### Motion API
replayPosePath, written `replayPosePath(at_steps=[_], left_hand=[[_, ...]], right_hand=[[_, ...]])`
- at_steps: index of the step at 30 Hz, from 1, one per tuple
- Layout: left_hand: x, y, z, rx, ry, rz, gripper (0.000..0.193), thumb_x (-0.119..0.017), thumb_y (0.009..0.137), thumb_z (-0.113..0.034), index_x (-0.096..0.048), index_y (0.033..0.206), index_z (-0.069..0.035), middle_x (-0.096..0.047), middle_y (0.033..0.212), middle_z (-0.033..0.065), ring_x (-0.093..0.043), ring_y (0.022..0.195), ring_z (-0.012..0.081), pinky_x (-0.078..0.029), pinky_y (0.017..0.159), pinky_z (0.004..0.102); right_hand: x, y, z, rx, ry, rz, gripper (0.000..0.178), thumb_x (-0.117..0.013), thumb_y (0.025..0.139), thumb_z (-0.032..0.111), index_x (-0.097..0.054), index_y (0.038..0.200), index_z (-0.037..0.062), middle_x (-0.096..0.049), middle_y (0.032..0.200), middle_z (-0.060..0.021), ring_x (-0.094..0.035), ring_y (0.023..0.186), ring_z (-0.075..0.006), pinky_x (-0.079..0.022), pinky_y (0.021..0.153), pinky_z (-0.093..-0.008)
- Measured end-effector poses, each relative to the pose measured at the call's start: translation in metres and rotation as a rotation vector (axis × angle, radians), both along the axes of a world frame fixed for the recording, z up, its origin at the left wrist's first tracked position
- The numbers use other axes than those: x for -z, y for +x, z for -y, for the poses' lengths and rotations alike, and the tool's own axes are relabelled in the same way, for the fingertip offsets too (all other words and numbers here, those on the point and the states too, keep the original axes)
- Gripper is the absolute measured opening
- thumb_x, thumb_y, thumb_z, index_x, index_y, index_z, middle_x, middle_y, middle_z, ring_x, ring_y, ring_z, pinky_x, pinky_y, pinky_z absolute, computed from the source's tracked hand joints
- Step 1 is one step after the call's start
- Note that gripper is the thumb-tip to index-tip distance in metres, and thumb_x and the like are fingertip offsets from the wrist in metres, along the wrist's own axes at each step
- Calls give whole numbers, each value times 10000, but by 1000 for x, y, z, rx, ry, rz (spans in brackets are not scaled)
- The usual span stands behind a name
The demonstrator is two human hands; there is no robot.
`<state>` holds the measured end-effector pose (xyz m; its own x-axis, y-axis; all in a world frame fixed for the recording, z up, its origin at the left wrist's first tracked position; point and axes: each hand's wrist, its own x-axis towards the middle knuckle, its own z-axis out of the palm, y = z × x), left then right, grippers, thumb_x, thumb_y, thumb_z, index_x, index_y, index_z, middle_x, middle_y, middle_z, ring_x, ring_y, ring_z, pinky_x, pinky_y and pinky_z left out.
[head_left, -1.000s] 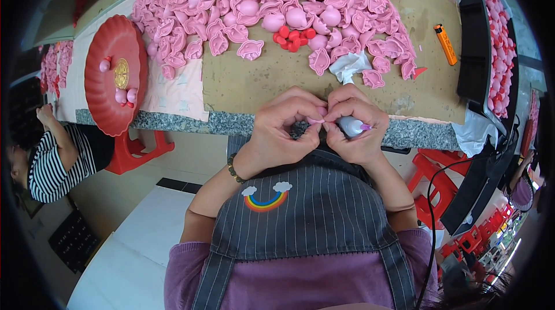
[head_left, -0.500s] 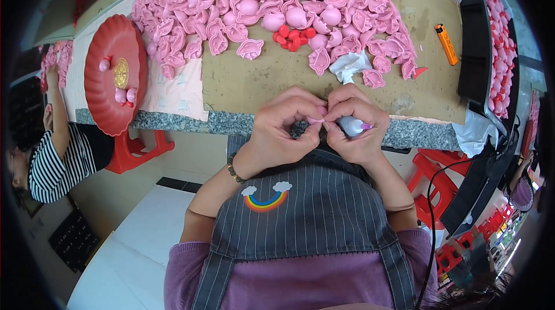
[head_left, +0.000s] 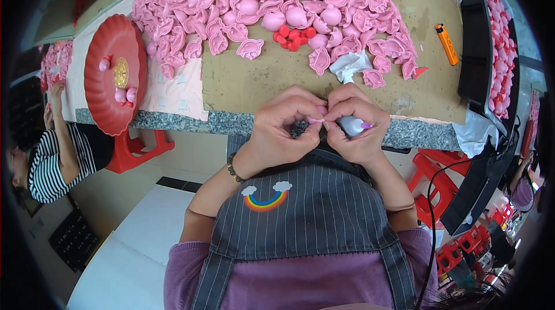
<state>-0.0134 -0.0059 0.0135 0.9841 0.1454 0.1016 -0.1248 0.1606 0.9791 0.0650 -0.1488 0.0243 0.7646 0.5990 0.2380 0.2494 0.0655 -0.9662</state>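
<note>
Close together at the table's front edge, both my hands pinch a small pink plastic piece (head_left: 315,118) between the fingertips. My left hand (head_left: 286,126) is closed on its left side, covering much of it. The thumb and forefinger of my right hand (head_left: 359,114) meet at its right side. Tucked in that same right palm is a small white bottle (head_left: 350,125) with a purple tip. Just beyond my hands lie a crumpled white tissue (head_left: 350,66), a small cluster of red pieces (head_left: 293,38) and a big heap of pink plastic shells (head_left: 225,12).
A red scalloped tray (head_left: 95,76) with a few pink-and-red pieces stands at the left. An orange lighter (head_left: 446,45) lies right, beside a black bin (head_left: 475,44) of pink and red pieces. A co-worker in a striped shirt (head_left: 58,159) sits far left; red stools (head_left: 439,191) stand right.
My hands keep the same grip and place. At the far left the co-worker's arm has moved down a little from the pink pieces.
</note>
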Motion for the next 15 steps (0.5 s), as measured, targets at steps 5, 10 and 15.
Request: replayPosePath(at_steps=[5,10,15], left_hand=[[1,0,1,-12,-6,15,143,-583,743,121,-569,863,45,-541,989,116,-597,851,118,-506,699,217],[1,0,1,-4,-1,7,146,-580,741,123,-564,864,46,-539,986,117,-599,858,123,-507,701,219],[2,-1,0,26,-13,18,186,-551,739,159,-560,901,67,-531,1030,163,-589,892,159,-493,720,238]], right_hand=[[-1,0,0,0,-5,0,135,-601,628,-116,-564,694,-3,-544,779,-86,-533,675,-141,-429,614,-235],[3,-3,2,-5,43,5,130,-613,623,-112,-583,704,-14,-544,802,-106,-523,706,-157,-422,643,-260],[4,-5,1,4,46,13,131,-611,628,-115,-577,702,-12,-543,802,-103,-522,705,-153,-422,636,-259]])
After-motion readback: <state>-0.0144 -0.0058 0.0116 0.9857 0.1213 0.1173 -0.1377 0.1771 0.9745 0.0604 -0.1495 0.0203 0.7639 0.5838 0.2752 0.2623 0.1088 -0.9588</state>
